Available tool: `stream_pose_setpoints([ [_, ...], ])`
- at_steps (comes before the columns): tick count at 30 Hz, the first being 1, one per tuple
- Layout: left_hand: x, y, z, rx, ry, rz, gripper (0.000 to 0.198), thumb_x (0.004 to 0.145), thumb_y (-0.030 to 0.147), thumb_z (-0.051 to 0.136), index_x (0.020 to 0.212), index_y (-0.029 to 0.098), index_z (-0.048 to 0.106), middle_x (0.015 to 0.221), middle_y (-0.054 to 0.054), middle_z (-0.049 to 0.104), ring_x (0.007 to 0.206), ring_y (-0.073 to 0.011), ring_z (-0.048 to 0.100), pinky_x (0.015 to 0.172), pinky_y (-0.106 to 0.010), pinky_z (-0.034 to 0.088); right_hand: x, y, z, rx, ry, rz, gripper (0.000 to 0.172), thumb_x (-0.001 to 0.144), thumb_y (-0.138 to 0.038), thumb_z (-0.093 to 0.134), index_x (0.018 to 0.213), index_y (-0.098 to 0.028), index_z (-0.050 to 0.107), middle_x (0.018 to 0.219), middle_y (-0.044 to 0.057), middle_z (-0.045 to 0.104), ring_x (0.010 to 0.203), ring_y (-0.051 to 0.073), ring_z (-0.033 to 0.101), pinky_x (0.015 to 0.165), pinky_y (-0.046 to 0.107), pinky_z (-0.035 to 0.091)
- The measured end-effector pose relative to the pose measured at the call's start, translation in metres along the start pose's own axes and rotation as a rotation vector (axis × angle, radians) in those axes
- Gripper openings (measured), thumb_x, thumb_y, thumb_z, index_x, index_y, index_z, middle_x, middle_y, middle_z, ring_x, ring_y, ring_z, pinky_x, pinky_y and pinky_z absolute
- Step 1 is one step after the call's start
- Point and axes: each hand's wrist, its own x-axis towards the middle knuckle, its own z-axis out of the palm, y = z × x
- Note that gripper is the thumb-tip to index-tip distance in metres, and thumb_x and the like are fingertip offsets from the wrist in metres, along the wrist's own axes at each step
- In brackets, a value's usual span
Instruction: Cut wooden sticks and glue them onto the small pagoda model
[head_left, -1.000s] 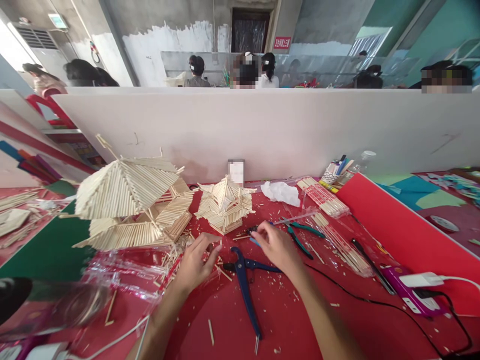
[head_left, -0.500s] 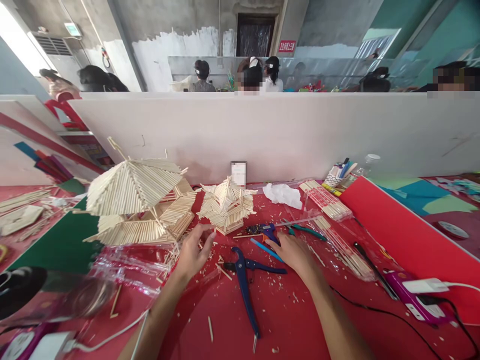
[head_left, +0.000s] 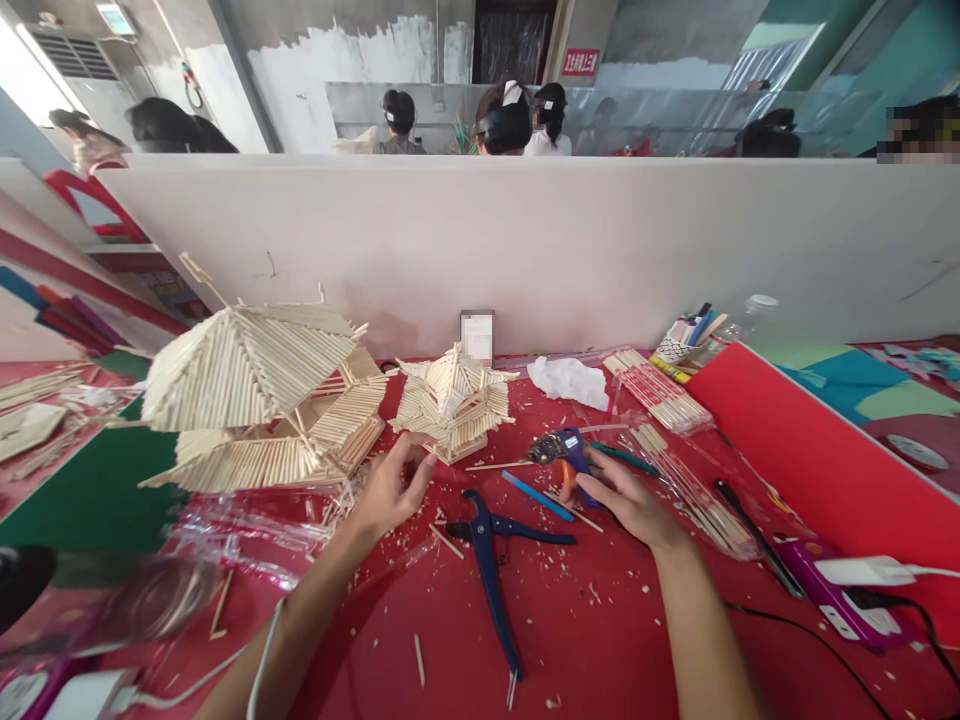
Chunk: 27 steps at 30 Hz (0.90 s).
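- Two bare hands reach over one red table [head_left: 600, 650].
- The right hand [head_left: 630, 505] has its fingers closed around one blue glue gun [head_left: 573, 450] with an orange trigger; the gun is right of centre, its dark nozzle pointing left. Whether it is lifted clear cannot be told.
- The left hand [head_left: 394, 490] is empty as far as can be seen, thumb and forefinger parted in a curve at the near left edge of the small stick model [head_left: 450, 405]; contact there is unclear.
- Two roofed stick models in all: the small one at centre, and one large stick model [head_left: 251, 370] to its left.
- Between and just below the hands: one blue cutter [head_left: 489, 585], handles spread, and one light-blue rod [head_left: 536, 497], with one thin stick [head_left: 589, 515] near it.
- Just behind the right hand: one pair of green-handled pliers [head_left: 626, 459], partly covered.
- Further right: two plastic-wrapped stick bundles [head_left: 660, 390], one behind the other, and one purple power strip [head_left: 840, 600] bearing two plugs, one white, one black.
- Towards the back: one crumpled white sheet [head_left: 568, 382], one pen cup [head_left: 671, 348] and one clear jar [head_left: 750, 318].
- Two coloured boards: one red board [head_left: 817, 480] right, one green board [head_left: 82, 490] left.
- One pale partition [head_left: 480, 230] stands behind everything.
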Motion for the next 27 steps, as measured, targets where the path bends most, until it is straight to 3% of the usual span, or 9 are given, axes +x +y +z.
stream_pose_setpoints([
  [3, -0.003, -0.006, 0.001, 0.004, -0.042, -0.01, 0.02, 0.104, 0.037, 0.048, 0.106, 0.019, 0.056, 0.059, 0.008, 0.049, 0.05, -0.0114, 0.048, 0.053, -0.023, 0.037, -0.001, 0.001, 0.006, 0.151, 0.011, -0.061, 0.031, 0.092, -0.052, 0.066, 0.102, -0.023, 0.062, 0.09, 0.007, 0.075, 0.075, 0.023, 0.073, 0.076, 0.037, 0.06],
  [6, -0.005, -0.009, 0.001, -0.013, -0.08, 0.007, 0.019, 0.104, 0.035, 0.049, 0.11, 0.019, 0.057, 0.059, 0.009, 0.048, 0.049, -0.0109, 0.047, 0.053, -0.023, 0.036, 0.0, 0.003, 0.016, 0.192, 0.05, -0.105, 0.029, 0.09, -0.051, 0.07, 0.096, -0.024, 0.064, 0.08, 0.004, 0.071, 0.069, 0.021, 0.068, 0.069, 0.035, 0.058],
  [9, -0.006, -0.011, 0.001, -0.008, -0.086, 0.023, 0.018, 0.104, 0.033, 0.049, 0.111, 0.019, 0.058, 0.059, 0.009, 0.049, 0.049, -0.0106, 0.046, 0.053, -0.023, 0.036, -0.002, -0.001, 0.02, 0.178, 0.072, -0.104, 0.031, 0.088, -0.054, 0.072, 0.099, -0.025, 0.067, 0.083, 0.004, 0.071, 0.072, 0.022, 0.068, 0.07, 0.036, 0.059],
  [13, -0.003, -0.013, 0.001, 0.007, -0.104, 0.048, 0.018, 0.104, 0.032, 0.049, 0.111, 0.019, 0.059, 0.059, 0.008, 0.051, 0.049, -0.0109, 0.049, 0.054, -0.023, 0.038, 0.004, -0.02, 0.013, 0.043, 0.001, -0.079, 0.036, 0.089, -0.062, 0.069, 0.102, -0.028, 0.074, 0.088, 0.006, 0.076, 0.082, 0.026, 0.073, 0.08, 0.041, 0.062],
  [16, 0.0, -0.016, 0.003, 0.019, -0.074, 0.104, 0.017, 0.103, 0.031, 0.05, 0.11, 0.019, 0.06, 0.058, 0.007, 0.053, 0.049, -0.0112, 0.049, 0.053, -0.024, 0.039, 0.021, -0.047, 0.008, -0.187, -0.021, -0.164, 0.043, 0.085, -0.069, 0.068, 0.093, -0.028, 0.076, 0.085, 0.007, 0.076, 0.083, 0.028, 0.074, 0.074, 0.038, 0.061],
  [18, 0.002, -0.018, 0.005, 0.021, -0.016, 0.156, 0.015, 0.102, 0.029, 0.05, 0.109, 0.019, 0.059, 0.057, 0.007, 0.054, 0.048, -0.0111, 0.049, 0.053, -0.025, 0.04, 0.036, -0.068, 0.009, -0.355, -0.007, -0.269, 0.043, 0.085, -0.07, 0.067, 0.083, -0.028, 0.073, 0.081, 0.006, 0.073, 0.076, 0.024, 0.07, 0.071, 0.034, 0.059],
  [21, 0.004, -0.021, 0.007, 0.038, 0.04, 0.234, 0.012, 0.101, 0.025, 0.051, 0.108, 0.019, 0.058, 0.056, 0.007, 0.054, 0.046, -0.0112, 0.048, 0.053, -0.025, 0.04, 0.057, -0.092, 0.017, -0.479, -0.156, -0.337, 0.045, 0.093, -0.064, 0.06, 0.067, -0.027, 0.061, 0.066, 0.0, 0.061, 0.06, 0.018, 0.058, 0.059, 0.03, 0.05],
  [27, -0.002, -0.019, 0.006, 0.038, -0.001, 0.136, 0.011, 0.102, 0.024, 0.05, 0.11, 0.02, 0.056, 0.057, 0.007, 0.056, 0.046, -0.0108, 0.05, 0.052, -0.024, 0.041, 0.067, -0.097, 0.028, -0.525, -0.243, -0.344, 0.042, 0.099, -0.054, 0.057, 0.068, -0.026, 0.056, 0.068, -0.001, 0.059, 0.059, 0.016, 0.054, 0.055, 0.03, 0.041],
])
